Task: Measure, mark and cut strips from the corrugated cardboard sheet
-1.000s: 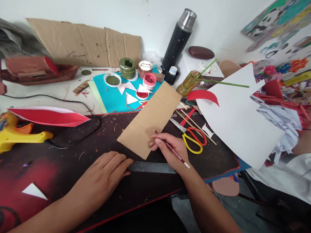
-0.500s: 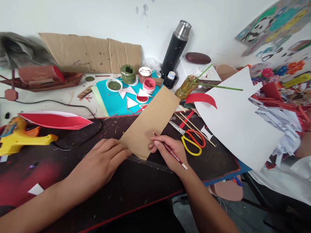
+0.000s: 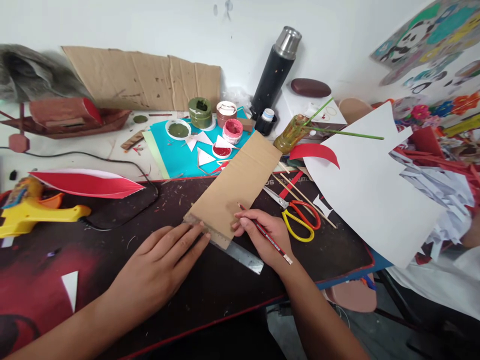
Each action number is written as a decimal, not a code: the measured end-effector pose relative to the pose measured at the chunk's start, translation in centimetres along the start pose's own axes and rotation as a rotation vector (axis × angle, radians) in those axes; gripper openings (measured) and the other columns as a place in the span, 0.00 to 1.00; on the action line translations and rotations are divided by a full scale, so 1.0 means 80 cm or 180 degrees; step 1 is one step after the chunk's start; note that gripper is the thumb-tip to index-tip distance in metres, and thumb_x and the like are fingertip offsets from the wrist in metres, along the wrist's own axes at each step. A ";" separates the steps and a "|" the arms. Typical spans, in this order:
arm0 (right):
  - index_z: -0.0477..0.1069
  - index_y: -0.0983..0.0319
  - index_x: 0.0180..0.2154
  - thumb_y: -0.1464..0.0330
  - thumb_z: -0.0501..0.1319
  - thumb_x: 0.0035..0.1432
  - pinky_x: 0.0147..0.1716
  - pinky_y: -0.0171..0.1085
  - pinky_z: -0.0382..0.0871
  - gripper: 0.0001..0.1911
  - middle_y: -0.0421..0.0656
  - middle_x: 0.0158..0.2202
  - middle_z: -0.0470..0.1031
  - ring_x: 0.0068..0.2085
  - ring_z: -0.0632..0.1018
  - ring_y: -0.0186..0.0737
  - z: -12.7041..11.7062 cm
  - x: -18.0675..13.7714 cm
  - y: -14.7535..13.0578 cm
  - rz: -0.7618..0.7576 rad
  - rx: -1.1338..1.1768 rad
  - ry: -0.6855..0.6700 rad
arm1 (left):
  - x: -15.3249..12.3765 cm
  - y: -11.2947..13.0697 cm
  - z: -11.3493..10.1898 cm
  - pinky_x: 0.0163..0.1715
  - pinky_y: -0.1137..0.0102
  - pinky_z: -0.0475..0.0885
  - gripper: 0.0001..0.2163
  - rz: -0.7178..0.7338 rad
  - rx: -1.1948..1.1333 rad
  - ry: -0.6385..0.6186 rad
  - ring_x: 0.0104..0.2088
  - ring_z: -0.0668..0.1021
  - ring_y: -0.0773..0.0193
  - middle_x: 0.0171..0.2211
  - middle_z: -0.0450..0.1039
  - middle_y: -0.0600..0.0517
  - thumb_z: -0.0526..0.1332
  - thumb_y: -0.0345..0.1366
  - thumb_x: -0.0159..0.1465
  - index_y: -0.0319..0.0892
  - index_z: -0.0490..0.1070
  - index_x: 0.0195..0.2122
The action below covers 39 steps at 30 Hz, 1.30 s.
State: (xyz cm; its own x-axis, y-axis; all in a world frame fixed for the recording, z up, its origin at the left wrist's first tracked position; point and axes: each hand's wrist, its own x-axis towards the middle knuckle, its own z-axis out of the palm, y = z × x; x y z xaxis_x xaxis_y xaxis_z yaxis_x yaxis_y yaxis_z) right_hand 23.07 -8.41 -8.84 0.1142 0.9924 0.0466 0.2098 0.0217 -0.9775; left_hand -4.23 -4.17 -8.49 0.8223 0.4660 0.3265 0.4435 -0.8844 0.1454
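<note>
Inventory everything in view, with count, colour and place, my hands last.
Cardboard strip: one, brown, centre
Ruler: one, grey, across strip's near end
Pencil: one, red-black, in right hand
Scissors: one, orange-yellow handles, right of strip
Hot glue gun: one, yellow, left
Folded paper: one, red-white, beside glue gun
Model boat: one, brown, back left
Cardboard panel: one, brown, back left
Paint jars: three, green, brown, pink, back centre
Craft sheet: one, turquoise, back centre
Thermos: one, black-silver, back
Glasses case: one, brown, beside thermos
Stick jar: one, amber, right of paint jars
Large paper: one, white, right
Paper scraps: many, white and red, far right
Left hand: one, bare, on ruler
Right hand: one, bare, gripping pencil
</note>
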 end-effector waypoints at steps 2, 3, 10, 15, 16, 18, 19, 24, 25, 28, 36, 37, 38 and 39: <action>0.85 0.57 0.47 0.62 0.65 0.76 0.45 0.42 0.86 0.10 0.41 0.30 0.87 0.38 0.91 0.44 0.000 0.000 0.000 -0.0028 0.0004 0.0007 | -0.004 0.005 0.004 0.64 0.53 0.68 0.20 -0.0115 -0.0011 -0.0089 0.65 0.77 0.47 0.67 0.78 0.40 0.53 0.32 0.79 0.39 0.76 0.66; 0.85 0.57 0.47 0.62 0.65 0.76 0.46 0.42 0.86 0.10 0.41 0.30 0.87 0.38 0.91 0.44 0.000 0.000 0.000 -0.0035 0.0016 0.0012 | -0.005 0.007 0.006 0.65 0.53 0.67 0.20 -0.0142 -0.0011 -0.0116 0.66 0.76 0.46 0.68 0.78 0.40 0.52 0.33 0.79 0.39 0.76 0.67; 0.84 0.57 0.48 0.66 0.65 0.76 0.47 0.41 0.85 0.08 0.40 0.31 0.88 0.38 0.91 0.42 0.000 -0.001 0.001 -0.0026 0.0044 0.0020 | -0.017 0.011 0.009 0.68 0.54 0.67 0.22 -0.0157 0.0038 -0.0230 0.72 0.71 0.43 0.71 0.74 0.37 0.53 0.31 0.78 0.34 0.74 0.68; 0.85 0.56 0.47 0.67 0.66 0.75 0.48 0.41 0.85 0.07 0.39 0.30 0.87 0.38 0.91 0.42 0.001 0.000 -0.001 0.0005 0.0050 0.0053 | -0.022 0.013 0.011 0.68 0.53 0.68 0.22 -0.0217 0.0122 -0.0252 0.73 0.71 0.42 0.71 0.73 0.37 0.53 0.33 0.79 0.35 0.73 0.69; 0.85 0.56 0.47 0.67 0.66 0.75 0.47 0.40 0.85 0.07 0.39 0.30 0.87 0.38 0.91 0.41 0.001 0.000 -0.001 0.0014 0.0054 0.0061 | -0.022 0.013 0.011 0.68 0.53 0.68 0.22 -0.0207 0.0144 -0.0235 0.73 0.71 0.42 0.71 0.73 0.38 0.53 0.33 0.79 0.35 0.74 0.69; 0.85 0.57 0.47 0.68 0.66 0.75 0.47 0.40 0.85 0.07 0.39 0.30 0.87 0.38 0.91 0.41 0.001 0.001 -0.003 0.0047 0.0069 0.0080 | -0.023 0.014 0.011 0.67 0.53 0.68 0.21 -0.0225 0.0132 -0.0213 0.73 0.71 0.42 0.71 0.74 0.38 0.53 0.33 0.79 0.35 0.74 0.68; 0.85 0.57 0.47 0.68 0.66 0.75 0.46 0.39 0.86 0.07 0.39 0.30 0.87 0.38 0.91 0.41 0.001 0.001 -0.004 0.0065 0.0076 0.0085 | -0.024 0.014 0.011 0.67 0.53 0.68 0.21 -0.0255 0.0104 -0.0212 0.73 0.70 0.43 0.71 0.74 0.38 0.53 0.34 0.79 0.35 0.74 0.68; 0.85 0.57 0.46 0.68 0.66 0.74 0.44 0.39 0.86 0.07 0.39 0.29 0.87 0.37 0.91 0.41 0.000 0.000 -0.006 0.0124 0.0086 0.0086 | -0.025 0.015 0.011 0.68 0.52 0.67 0.22 -0.0278 0.0080 -0.0270 0.75 0.68 0.42 0.72 0.72 0.36 0.53 0.34 0.79 0.34 0.73 0.69; 0.85 0.57 0.46 0.68 0.66 0.74 0.44 0.39 0.86 0.07 0.39 0.29 0.87 0.37 0.91 0.41 0.000 0.001 -0.006 0.0126 0.0082 0.0083 | -0.026 0.015 0.011 0.68 0.52 0.67 0.22 -0.0269 0.0074 -0.0277 0.75 0.68 0.41 0.73 0.72 0.36 0.53 0.34 0.79 0.34 0.73 0.69; 0.85 0.57 0.46 0.68 0.66 0.75 0.44 0.38 0.86 0.07 0.39 0.29 0.87 0.37 0.91 0.41 0.000 0.001 -0.008 0.0142 0.0070 0.0079 | -0.028 0.015 0.012 0.70 0.53 0.66 0.22 -0.0286 0.0013 -0.0258 0.76 0.67 0.42 0.73 0.71 0.36 0.53 0.35 0.79 0.33 0.73 0.70; 0.85 0.57 0.46 0.66 0.66 0.74 0.44 0.41 0.87 0.07 0.39 0.28 0.87 0.36 0.91 0.43 0.001 0.002 -0.007 0.0146 0.0044 0.0081 | -0.027 0.015 0.012 0.70 0.52 0.69 0.23 -0.0227 0.0090 -0.0311 0.76 0.66 0.41 0.73 0.71 0.35 0.54 0.32 0.77 0.33 0.72 0.70; 0.85 0.57 0.46 0.66 0.66 0.75 0.44 0.42 0.87 0.07 0.40 0.28 0.87 0.37 0.91 0.43 0.001 0.002 -0.007 0.0153 0.0032 0.0084 | -0.027 0.015 0.012 0.69 0.52 0.70 0.23 -0.0201 0.0129 -0.0323 0.76 0.67 0.41 0.73 0.71 0.35 0.54 0.32 0.77 0.33 0.72 0.70; 0.85 0.57 0.46 0.65 0.66 0.75 0.44 0.42 0.87 0.08 0.40 0.28 0.87 0.37 0.91 0.44 0.001 0.002 -0.007 0.0162 0.0018 0.0085 | -0.026 0.014 0.011 0.68 0.52 0.71 0.23 -0.0185 0.0164 -0.0325 0.76 0.67 0.41 0.73 0.71 0.35 0.54 0.32 0.77 0.33 0.72 0.70; 0.85 0.57 0.46 0.64 0.66 0.75 0.44 0.43 0.87 0.08 0.40 0.28 0.87 0.37 0.91 0.44 0.000 0.002 -0.007 0.0168 0.0010 0.0089 | -0.026 0.014 0.011 0.68 0.52 0.72 0.23 -0.0171 0.0192 -0.0316 0.76 0.68 0.41 0.73 0.71 0.35 0.53 0.32 0.77 0.33 0.72 0.69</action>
State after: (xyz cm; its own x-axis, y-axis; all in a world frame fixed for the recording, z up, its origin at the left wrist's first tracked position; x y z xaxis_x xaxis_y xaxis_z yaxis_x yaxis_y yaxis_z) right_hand 22.94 -8.29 -8.31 0.1520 0.9884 0.0006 0.1998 -0.0301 -0.9794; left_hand -5.13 -6.13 -9.82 0.8268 0.5155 0.2252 0.5060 -0.8564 0.1026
